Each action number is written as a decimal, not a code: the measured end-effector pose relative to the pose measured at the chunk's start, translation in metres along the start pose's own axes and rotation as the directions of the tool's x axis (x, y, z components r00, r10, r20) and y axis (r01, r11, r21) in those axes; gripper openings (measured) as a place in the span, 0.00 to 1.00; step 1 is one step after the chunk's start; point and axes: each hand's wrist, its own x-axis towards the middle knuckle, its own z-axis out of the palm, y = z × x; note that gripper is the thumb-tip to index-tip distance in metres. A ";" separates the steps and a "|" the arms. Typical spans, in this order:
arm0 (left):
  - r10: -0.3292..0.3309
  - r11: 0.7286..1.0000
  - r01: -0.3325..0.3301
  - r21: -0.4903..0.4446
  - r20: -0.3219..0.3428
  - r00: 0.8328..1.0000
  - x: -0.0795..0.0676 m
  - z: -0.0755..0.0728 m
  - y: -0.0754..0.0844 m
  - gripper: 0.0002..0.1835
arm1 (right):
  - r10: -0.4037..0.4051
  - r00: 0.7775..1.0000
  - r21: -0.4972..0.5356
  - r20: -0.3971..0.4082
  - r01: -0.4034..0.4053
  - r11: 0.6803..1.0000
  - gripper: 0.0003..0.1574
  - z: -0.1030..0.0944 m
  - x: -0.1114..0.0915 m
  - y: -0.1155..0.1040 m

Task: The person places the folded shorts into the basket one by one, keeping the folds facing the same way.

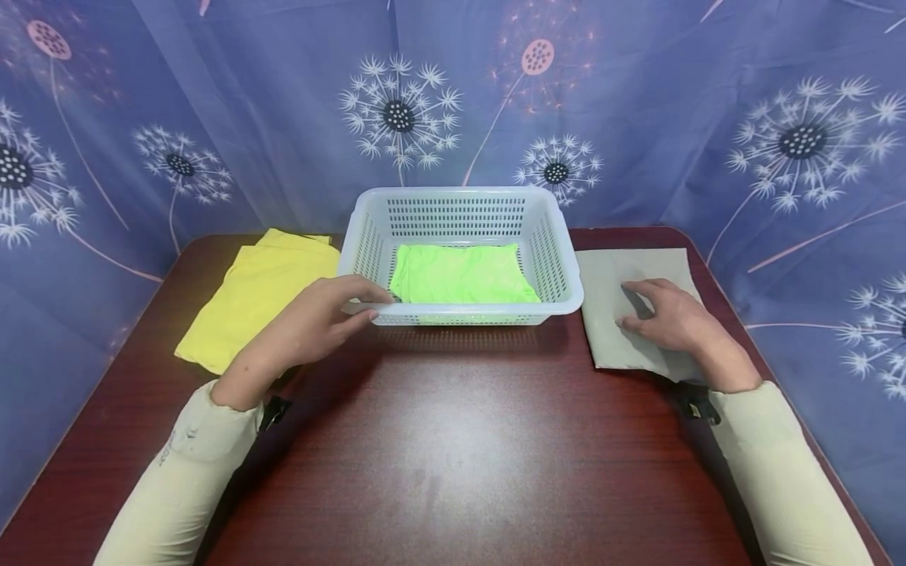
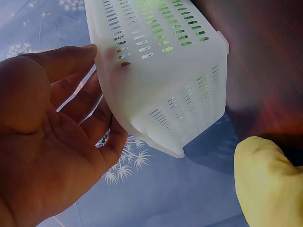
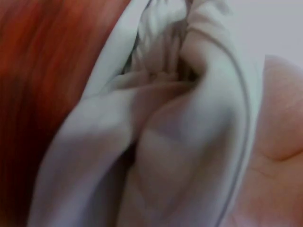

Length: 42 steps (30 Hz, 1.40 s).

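Note:
A white plastic basket (image 1: pixel 467 310) with slotted walls stands at the back middle of the table, a folded bright green cloth (image 1: pixel 463 273) lying in it. My left hand (image 1: pixel 311 322) holds the rim at the near left corner. In the left wrist view, the thumb of that hand (image 2: pixel 42 127) touches the outside of the basket (image 2: pixel 137 87), and its fingers reach behind the rim. On the right, a folded grey cloth (image 1: pixel 602 314) lies flat beside the basket. My right hand (image 1: pixel 668 318) is over it, thumb and fingers spread apart. Blurred layered folds of grey cloth (image 3: pixel 184 127) fill the right wrist view.
A folded yellow cloth (image 1: pixel 262 283) lies at the left of the basket, partly behind my left forearm. Dark red-brown wood forms the tabletop (image 1: pixel 453 448). A blue curtain with dandelion prints (image 1: pixel 283 94) hangs close behind the table and along both sides.

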 end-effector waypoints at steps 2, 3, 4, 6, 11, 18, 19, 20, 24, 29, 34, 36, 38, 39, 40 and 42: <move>-0.001 1.000 0.001 -0.003 0.001 1.000 0.000 0.000 -0.001 0.14 | 0.002 1.000 0.006 0.002 -0.002 1.000 0.43 0.000 0.000 0.000; -0.002 1.000 0.002 -0.002 0.001 1.000 0.000 0.000 -0.001 0.14 | 0.002 1.000 0.008 0.005 -0.002 1.000 0.43 0.000 0.000 0.000; -0.002 1.000 0.002 -0.003 0.002 1.000 0.000 0.000 -0.001 0.14 | 0.002 1.000 0.009 0.007 -0.002 1.000 0.43 -0.001 0.000 0.000; -0.006 1.000 0.006 0.002 0.006 1.000 -0.001 0.000 -0.001 0.14 | 0.000 1.000 0.010 0.008 0.000 1.000 0.43 0.000 0.000 0.000; -0.007 1.000 0.007 0.015 0.012 1.000 -0.001 -0.001 0.001 0.14 | -0.004 1.000 0.000 0.009 0.004 1.000 0.44 0.001 0.000 0.001; -0.009 1.000 0.009 0.022 0.016 1.000 -0.001 -0.001 0.001 0.14 | 0.000 1.000 -0.008 0.008 0.000 1.000 0.43 0.001 -0.001 0.000; -0.010 1.000 0.010 0.022 0.017 1.000 -0.001 -0.001 0.001 0.14 | 0.000 1.000 -0.009 0.008 0.001 1.000 0.43 0.001 -0.001 0.001; -0.011 1.000 0.010 0.023 0.018 1.000 -0.001 -0.001 0.001 0.14 | -0.001 1.000 -0.010 0.007 0.002 1.000 0.43 0.001 -0.001 0.001; -0.007 1.000 0.007 0.022 0.018 1.000 0.000 0.000 0.001 0.15 | -0.004 1.000 -0.005 0.007 0.004 1.000 0.44 0.002 -0.002 0.001; -0.003 1.000 0.003 0.023 0.014 1.000 0.000 0.000 0.000 0.15 | -0.008 1.000 0.014 0.009 0.008 1.000 0.44 0.001 -0.004 0.001; -0.007 1.000 0.007 0.030 0.008 1.000 0.000 -0.001 0.000 0.15 | -0.014 1.000 0.026 0.011 0.014 1.000 0.43 0.000 -0.005 0.000; -0.008 1.000 0.008 0.026 0.005 1.000 0.000 -0.001 0.000 0.14 | -0.017 1.000 0.030 0.013 0.016 0.999 0.43 0.001 -0.006 0.000; -0.008 1.000 0.008 0.023 0.004 1.000 -0.001 -0.001 0.000 0.14 | -0.020 1.000 0.034 0.014 0.019 0.999 0.43 0.001 -0.007 0.000; -0.007 1.000 0.007 0.022 0.003 1.000 -0.001 -0.001 -0.001 0.14 | -0.020 1.000 0.037 0.013 0.019 0.999 0.43 0.001 -0.008 0.000; -0.008 1.000 0.008 0.022 0.003 1.000 -0.001 0.000 -0.001 0.14 | -0.019 1.000 0.038 0.014 0.018 0.999 0.43 0.002 -0.009 0.000; -0.012 1.000 0.011 0.024 0.005 1.000 -0.001 0.000 -0.001 0.14 | -0.006 1.000 0.047 0.019 0.005 0.999 0.43 0.002 -0.011 -0.001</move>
